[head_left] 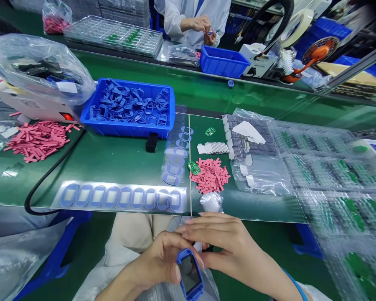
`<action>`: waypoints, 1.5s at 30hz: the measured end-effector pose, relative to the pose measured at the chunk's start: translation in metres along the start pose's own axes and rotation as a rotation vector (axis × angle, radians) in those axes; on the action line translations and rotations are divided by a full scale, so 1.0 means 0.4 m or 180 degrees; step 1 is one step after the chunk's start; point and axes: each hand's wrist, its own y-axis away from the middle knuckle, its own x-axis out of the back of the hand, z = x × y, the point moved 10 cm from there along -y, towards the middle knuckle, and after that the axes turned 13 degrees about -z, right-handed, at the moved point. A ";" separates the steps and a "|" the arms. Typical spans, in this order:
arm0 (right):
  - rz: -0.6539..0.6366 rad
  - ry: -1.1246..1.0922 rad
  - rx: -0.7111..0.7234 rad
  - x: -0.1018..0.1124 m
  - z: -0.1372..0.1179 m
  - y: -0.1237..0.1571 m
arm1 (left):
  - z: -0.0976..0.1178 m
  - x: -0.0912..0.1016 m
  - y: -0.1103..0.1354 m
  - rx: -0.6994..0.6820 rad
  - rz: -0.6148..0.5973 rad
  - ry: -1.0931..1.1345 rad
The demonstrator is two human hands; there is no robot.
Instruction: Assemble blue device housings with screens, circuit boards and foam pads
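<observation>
Over my lap, my left hand (pixel 158 259) is closed round a blue watch case (pixel 190 274) with a dark rectangular screen, thumb and forefinger on its frame. My right hand (pixel 225 242) is bent over beside it, fingers together, its thumb close to the case. Something small, whitish and dark, shows under those fingers; I cannot make out what it is. On the table in front lie pink strips (pixel 210 175), a green circuit board (pixel 194 167) at their edge, a small clear bag (pixel 211 202) and a sheet of pale oval films (pixel 125 197).
A blue bin (pixel 128 129) of blue frames stands at the back left, beside more pink strips (pixel 40 140) and a black cable (pixel 47 175). White pads (pixel 213 148) and stacked clear trays (pixel 332 167) of boards lie right. Across the bench, a co-worker's hands (pixel 203 27) hold something small.
</observation>
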 end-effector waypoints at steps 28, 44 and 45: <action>0.2012 0.0233 -0.0394 -0.063 0.115 0.146 | 0.033 0.100 0.091 -0.0642 0.0511 0.0452; -0.0671 -0.5594 -0.0444 -0.490 -0.038 -0.312 | 0.309 0.133 0.477 -0.2115 0.0955 -0.0971; -0.0683 -0.5629 -0.0449 -0.520 -0.046 -0.350 | 0.321 0.150 0.548 -0.2282 0.1167 -0.0905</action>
